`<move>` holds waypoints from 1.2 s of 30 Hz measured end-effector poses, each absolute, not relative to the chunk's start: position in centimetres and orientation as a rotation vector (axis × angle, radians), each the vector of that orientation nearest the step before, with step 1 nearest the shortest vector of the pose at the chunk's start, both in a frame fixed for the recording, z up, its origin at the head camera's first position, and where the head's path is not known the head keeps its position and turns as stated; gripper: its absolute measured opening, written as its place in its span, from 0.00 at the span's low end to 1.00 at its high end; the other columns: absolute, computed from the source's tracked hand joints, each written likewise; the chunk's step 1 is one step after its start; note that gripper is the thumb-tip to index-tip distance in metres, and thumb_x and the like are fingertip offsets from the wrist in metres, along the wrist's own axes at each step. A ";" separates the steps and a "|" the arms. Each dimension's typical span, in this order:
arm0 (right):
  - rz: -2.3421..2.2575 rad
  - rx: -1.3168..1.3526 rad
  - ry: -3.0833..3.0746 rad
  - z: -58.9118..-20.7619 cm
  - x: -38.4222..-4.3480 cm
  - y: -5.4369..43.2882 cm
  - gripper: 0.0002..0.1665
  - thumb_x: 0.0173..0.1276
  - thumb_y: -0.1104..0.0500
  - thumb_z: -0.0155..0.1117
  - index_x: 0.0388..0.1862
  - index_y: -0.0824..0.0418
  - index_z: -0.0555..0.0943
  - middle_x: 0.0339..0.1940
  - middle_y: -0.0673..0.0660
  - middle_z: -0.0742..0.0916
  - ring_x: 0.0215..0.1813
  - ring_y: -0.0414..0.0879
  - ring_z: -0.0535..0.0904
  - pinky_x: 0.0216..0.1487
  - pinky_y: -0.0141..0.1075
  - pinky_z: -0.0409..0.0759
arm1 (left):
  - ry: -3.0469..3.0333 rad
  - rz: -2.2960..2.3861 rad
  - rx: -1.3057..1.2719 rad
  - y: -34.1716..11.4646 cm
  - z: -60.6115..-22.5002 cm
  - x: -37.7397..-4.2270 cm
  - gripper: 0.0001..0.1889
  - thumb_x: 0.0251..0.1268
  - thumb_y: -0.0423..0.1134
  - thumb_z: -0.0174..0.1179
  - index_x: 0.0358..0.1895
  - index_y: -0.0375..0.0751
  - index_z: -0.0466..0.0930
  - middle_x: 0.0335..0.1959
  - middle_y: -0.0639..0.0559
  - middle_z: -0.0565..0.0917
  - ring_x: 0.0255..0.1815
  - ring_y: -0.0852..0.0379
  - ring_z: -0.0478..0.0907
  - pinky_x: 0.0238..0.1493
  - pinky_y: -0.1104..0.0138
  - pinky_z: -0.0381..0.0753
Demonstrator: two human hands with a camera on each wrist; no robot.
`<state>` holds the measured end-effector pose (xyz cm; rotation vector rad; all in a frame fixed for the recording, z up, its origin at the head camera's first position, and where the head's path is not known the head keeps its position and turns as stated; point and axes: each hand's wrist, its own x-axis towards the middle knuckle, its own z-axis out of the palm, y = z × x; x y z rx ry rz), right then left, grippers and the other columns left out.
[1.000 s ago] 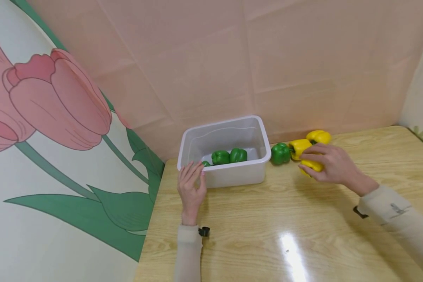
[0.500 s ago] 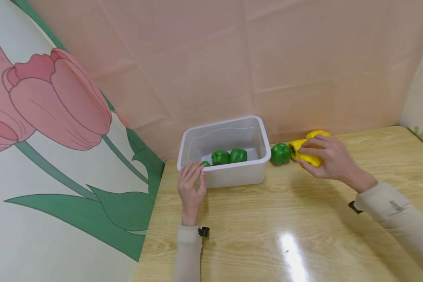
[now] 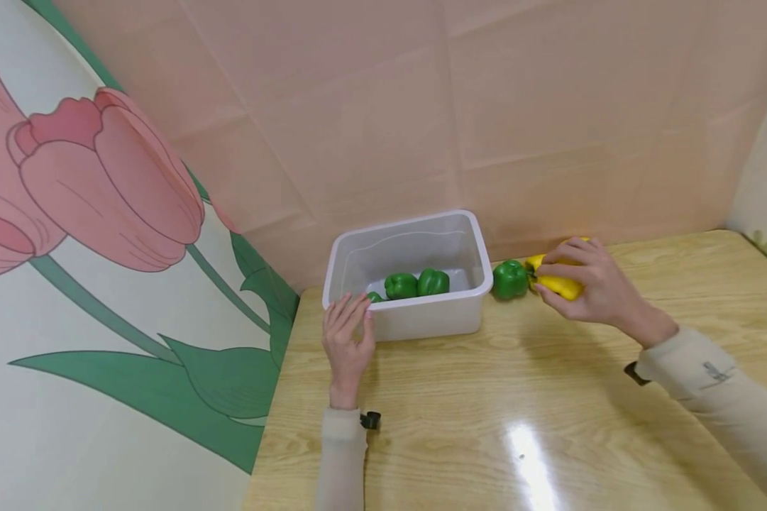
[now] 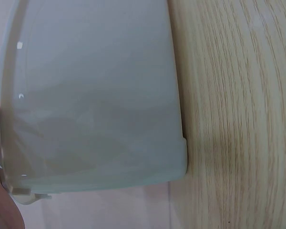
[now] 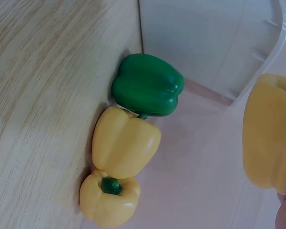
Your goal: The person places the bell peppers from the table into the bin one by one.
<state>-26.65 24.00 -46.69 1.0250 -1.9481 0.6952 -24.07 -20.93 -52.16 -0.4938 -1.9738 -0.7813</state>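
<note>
My right hand holds a yellow bell pepper between thumb and fingers. In the right wrist view that yellow pepper is raised at the right edge, apart from the others. Below it a green bell pepper and two more yellow bell peppers lie in a row on the table; the head view shows these yellow ones partly behind my hand. The fingers of my left hand rest on the front left rim of a whitish plastic bin, with several green bell peppers inside, one partly hidden.
The wood-grain table meets a pinkish sheet-covered wall behind the bin. On the left stands a wall with painted tulips. The green bell pepper outside sits close to the bin's right side.
My right hand has closed in on the front yellow bell pepper and shifted slightly left and upward with it. The left hand and the bin have stayed in place.
</note>
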 end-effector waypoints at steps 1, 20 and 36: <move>0.703 1.026 -1.941 -46.7 -26.7 24.0 0.32 0.73 0.35 0.62 0.32 0.61 0.92 0.34 0.59 0.90 0.40 0.56 0.78 0.46 0.43 0.61 | -1.974 -0.781 -0.495 -20.9 -52.1 -24.1 0.11 0.75 0.38 0.65 0.54 0.43 0.92 0.58 0.46 0.91 0.68 0.41 0.84 0.70 0.32 0.72; 0.817 1.054 -1.791 -45.9 -27.0 22.5 0.25 0.70 0.42 0.66 0.29 0.62 0.92 0.34 0.60 0.89 0.33 0.50 0.79 0.36 0.25 0.76 | -1.983 -0.786 -0.475 -20.9 -52.3 -24.1 0.11 0.75 0.37 0.65 0.54 0.42 0.92 0.59 0.50 0.91 0.67 0.42 0.84 0.70 0.31 0.71; 0.850 1.133 -1.656 -43.7 -26.6 20.0 0.24 0.73 0.48 0.67 0.28 0.67 0.90 0.31 0.61 0.90 0.32 0.56 0.81 0.44 0.33 0.76 | -1.994 -0.772 -0.470 -20.9 -52.2 -24.0 0.11 0.76 0.39 0.64 0.53 0.42 0.92 0.59 0.50 0.91 0.68 0.43 0.84 0.72 0.33 0.71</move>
